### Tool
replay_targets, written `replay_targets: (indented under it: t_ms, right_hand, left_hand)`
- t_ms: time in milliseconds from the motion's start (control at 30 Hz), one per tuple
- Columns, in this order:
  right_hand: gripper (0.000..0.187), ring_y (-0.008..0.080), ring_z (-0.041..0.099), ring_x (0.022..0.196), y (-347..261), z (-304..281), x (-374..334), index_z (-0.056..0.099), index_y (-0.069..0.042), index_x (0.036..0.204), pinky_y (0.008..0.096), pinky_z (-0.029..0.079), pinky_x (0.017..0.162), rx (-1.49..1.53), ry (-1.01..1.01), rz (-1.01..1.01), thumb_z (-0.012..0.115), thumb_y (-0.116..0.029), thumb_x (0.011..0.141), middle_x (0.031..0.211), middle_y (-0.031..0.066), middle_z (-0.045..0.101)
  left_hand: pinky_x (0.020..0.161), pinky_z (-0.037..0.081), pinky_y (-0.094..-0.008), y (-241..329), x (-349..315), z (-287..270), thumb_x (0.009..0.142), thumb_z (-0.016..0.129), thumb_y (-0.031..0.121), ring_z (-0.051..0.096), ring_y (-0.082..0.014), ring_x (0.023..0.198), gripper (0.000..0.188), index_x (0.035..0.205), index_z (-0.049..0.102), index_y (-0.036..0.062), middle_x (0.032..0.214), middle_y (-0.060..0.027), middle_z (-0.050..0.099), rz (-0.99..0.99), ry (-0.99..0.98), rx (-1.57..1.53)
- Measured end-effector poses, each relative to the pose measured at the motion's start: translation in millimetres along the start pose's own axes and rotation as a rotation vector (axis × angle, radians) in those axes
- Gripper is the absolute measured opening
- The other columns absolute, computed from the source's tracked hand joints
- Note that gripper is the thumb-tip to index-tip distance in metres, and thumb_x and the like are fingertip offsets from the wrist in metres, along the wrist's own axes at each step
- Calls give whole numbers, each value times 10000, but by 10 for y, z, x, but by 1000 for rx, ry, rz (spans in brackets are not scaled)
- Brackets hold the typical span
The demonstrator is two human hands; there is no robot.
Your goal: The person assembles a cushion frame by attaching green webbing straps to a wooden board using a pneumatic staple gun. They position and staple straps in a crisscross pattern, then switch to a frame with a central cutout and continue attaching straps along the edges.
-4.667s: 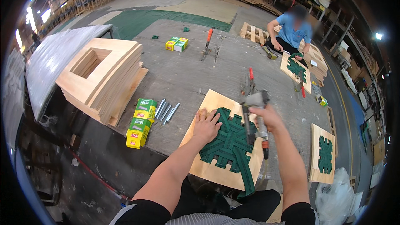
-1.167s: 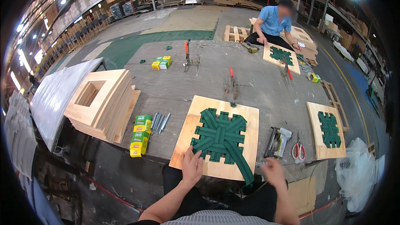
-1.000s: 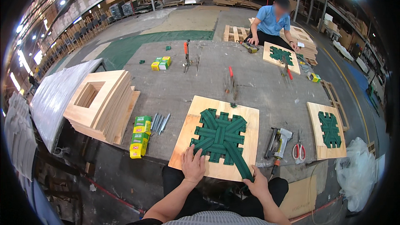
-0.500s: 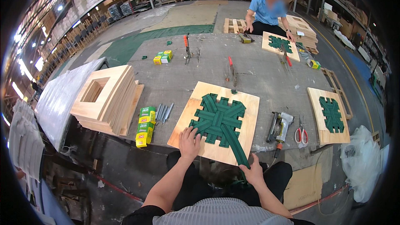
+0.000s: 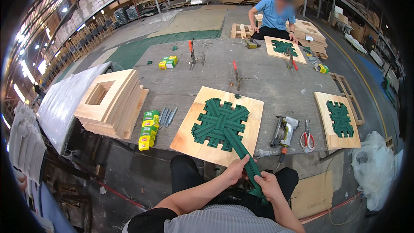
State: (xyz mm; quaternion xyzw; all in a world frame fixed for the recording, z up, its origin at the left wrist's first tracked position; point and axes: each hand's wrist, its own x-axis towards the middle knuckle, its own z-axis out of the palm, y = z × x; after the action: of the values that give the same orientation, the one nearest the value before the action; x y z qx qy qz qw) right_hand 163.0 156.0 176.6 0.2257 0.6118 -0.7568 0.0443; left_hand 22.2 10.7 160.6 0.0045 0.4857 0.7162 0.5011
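Observation:
A square wooden board (image 5: 181, 140) lies at the table's front edge, with green webbing straps (image 5: 221, 121) crossed over its middle. One loose strap (image 5: 238, 143) runs from the centre off the board's near edge toward me. My left hand (image 5: 237, 168) is closed on this strap just past the board. Lower down, my right hand (image 5: 268, 184) grips the same strap, thumb on top. Below my hands the strap's end hangs bunched over my lap, partly hidden. A pneumatic staple gun (image 5: 285, 131) and red-handled scissors (image 5: 307, 138) lie to the board's right.
Left stand yellow-green boxes (image 5: 148, 131), metal staple strips (image 5: 167, 116) and stacked wooden frames (image 5: 108, 99). A second webbed board (image 5: 338, 118) sits at right. Pliers (image 5: 235, 75) lie beyond my board. Across the table a person in blue (image 5: 274, 19) handles another webbed board (image 5: 282, 49).
My left hand has left the board's surface and moved right and nearer to grip the loose strap. My right hand has shifted slightly down along it. The far person's board has shifted slightly left.

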Motion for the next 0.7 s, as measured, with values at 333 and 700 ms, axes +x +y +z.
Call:
replay_targets:
  t_ms: [333,700]
  right_hand:
    - [446,214,717,882,-298,171,1295,616,44,1266,362,581,753,108,-287,306,437,-342,1135,1078,168,736]
    - [316,91,331,516,-282,445,1676,565,-55,1053,284,305,476,263,-269,440,424,-325,1140,698,-28,461]
  left_hand:
    - [450,485,-315,-181,-182,-63,1088,489,531,589,-164,529,474,1074,581,66,787,-48,624,-124,-88,133]
    - [1089,402,-583,212,-622,-570,901,748,463,553,-405,1316,665,1437,587,105,1403,-194,604,562,380,1719]
